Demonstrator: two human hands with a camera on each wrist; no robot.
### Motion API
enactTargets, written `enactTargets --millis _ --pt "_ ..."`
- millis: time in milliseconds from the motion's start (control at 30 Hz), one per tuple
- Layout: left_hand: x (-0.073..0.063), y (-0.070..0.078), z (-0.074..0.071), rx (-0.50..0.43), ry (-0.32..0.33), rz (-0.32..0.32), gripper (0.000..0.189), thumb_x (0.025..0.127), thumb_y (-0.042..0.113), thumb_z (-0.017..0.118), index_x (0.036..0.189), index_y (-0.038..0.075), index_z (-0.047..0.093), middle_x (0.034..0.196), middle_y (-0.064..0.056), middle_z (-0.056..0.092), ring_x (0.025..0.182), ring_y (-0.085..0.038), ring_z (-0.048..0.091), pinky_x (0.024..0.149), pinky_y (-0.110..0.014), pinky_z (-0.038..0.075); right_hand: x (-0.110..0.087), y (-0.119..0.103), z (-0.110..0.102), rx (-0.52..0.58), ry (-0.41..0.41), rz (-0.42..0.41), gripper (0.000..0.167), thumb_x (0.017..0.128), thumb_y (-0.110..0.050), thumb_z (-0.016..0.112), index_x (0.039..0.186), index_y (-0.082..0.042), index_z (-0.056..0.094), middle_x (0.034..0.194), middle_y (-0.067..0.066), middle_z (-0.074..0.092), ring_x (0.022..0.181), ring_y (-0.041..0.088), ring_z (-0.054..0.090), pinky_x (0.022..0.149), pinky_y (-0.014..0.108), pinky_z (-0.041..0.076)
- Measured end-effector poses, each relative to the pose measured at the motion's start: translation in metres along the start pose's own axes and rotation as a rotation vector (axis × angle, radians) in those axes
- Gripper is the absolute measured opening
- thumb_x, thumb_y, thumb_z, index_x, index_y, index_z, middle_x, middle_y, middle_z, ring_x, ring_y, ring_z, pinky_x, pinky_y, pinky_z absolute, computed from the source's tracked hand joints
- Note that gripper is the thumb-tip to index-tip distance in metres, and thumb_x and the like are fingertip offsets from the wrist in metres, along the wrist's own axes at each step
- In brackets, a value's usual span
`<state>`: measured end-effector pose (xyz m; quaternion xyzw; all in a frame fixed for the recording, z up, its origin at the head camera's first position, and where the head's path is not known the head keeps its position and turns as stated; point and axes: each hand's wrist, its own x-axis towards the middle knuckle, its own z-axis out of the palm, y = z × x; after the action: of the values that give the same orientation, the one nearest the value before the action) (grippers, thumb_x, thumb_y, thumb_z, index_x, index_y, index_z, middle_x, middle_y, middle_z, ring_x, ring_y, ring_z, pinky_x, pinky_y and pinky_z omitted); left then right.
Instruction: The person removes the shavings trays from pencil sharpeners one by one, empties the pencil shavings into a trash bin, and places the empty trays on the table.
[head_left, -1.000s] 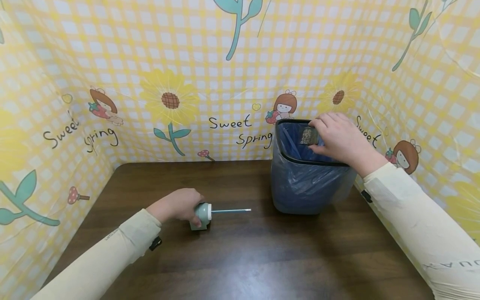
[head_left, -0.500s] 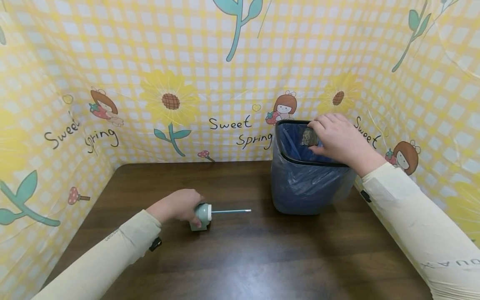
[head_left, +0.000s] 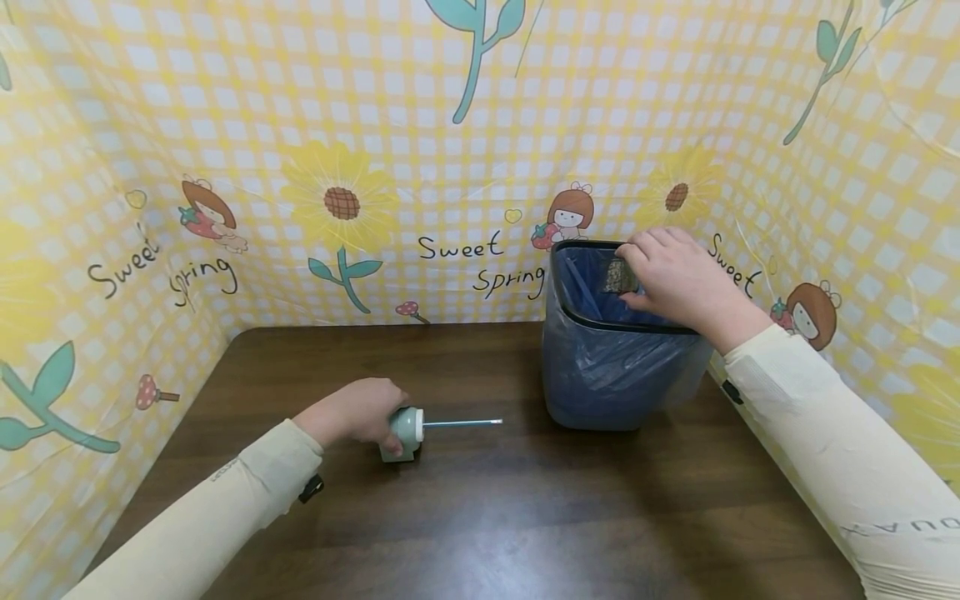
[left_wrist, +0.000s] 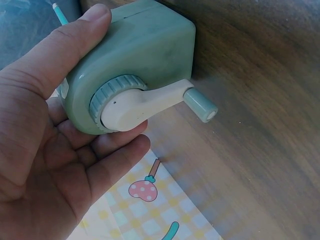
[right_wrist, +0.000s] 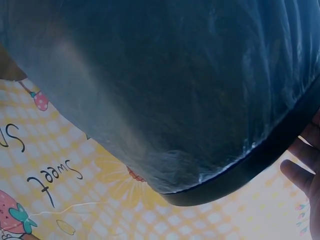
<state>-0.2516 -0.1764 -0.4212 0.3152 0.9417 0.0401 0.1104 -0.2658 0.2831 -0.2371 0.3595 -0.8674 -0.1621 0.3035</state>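
Note:
A mint-green crank pencil sharpener [head_left: 406, 430] lies on the table at left centre, held by my left hand [head_left: 363, 410]. A thin blue pencil [head_left: 461, 422] sticks out of its white front, pointing right. The left wrist view shows the white crank handle [left_wrist: 145, 102] and the thumb over the green body. Over the bin's opening, my right hand [head_left: 675, 277] pinches a small see-through container [head_left: 618, 276] with greyish-brown bits, apparently pencil shavings. It hangs just inside the rim, partly hidden by the fingers. In the right wrist view the bin blocks sight of the container.
The blue-bagged waste bin [head_left: 600, 375] with a black rim [right_wrist: 225, 187] stands at the back right of the dark wooden table [head_left: 450, 517]. Yellow checked cloth [head_left: 420, 150] with printed flowers hangs behind and along both sides.
The small container has tipped slightly and shifted a little to the right under my right hand's fingers. My left hand, the sharpener and the bin stay where they were.

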Motion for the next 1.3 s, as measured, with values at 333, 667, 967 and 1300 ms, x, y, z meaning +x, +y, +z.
enactTargets --millis 333,667,967,1300 --pt "-0.001 0.0019 -0.002 0.011 -0.002 0.001 0.059 0.07 0.044 0.093 0.113 0.009 0.072 0.091 0.005 0.07 0.076 -0.009 0.06 0.071 -0.035 0.055 0.0007 0.0024 -0.0018 -0.002 -0.004 -0.011 0.068 0.075 -0.038 0.091 0.12 0.005 0.063 0.11 0.021 0.065 0.104 0.04 0.062 0.096 0.054 0.048" --pt "0.0007 0.0004 -0.0005 0.015 0.002 0.019 0.059 0.07 0.043 0.093 0.113 0.008 0.072 0.091 0.004 0.071 0.076 -0.009 0.06 0.071 -0.035 0.055 0.0002 0.0028 -0.0023 -0.053 -0.006 -0.041 0.069 0.076 -0.04 0.09 0.119 0.006 0.063 0.11 0.021 0.065 0.103 0.039 0.061 0.096 0.053 0.047" --pt "0.0002 0.0005 0.0007 0.017 0.012 0.024 0.062 0.07 0.044 0.093 0.115 0.008 0.072 0.092 0.004 0.071 0.075 -0.009 0.06 0.07 -0.034 0.055 0.001 0.0023 -0.004 -0.066 -0.025 -0.053 0.069 0.076 -0.042 0.09 0.119 0.005 0.063 0.11 0.022 0.065 0.103 0.039 0.062 0.097 0.053 0.048" --pt "0.0002 0.0011 0.0005 0.019 0.005 0.017 0.06 0.07 0.044 0.093 0.115 0.01 0.072 0.092 0.005 0.071 0.076 -0.008 0.06 0.071 -0.034 0.055 0.0013 0.0047 -0.0047 -0.064 -0.021 -0.069 0.069 0.075 -0.04 0.09 0.118 0.006 0.063 0.11 0.022 0.064 0.103 0.039 0.061 0.095 0.052 0.047"
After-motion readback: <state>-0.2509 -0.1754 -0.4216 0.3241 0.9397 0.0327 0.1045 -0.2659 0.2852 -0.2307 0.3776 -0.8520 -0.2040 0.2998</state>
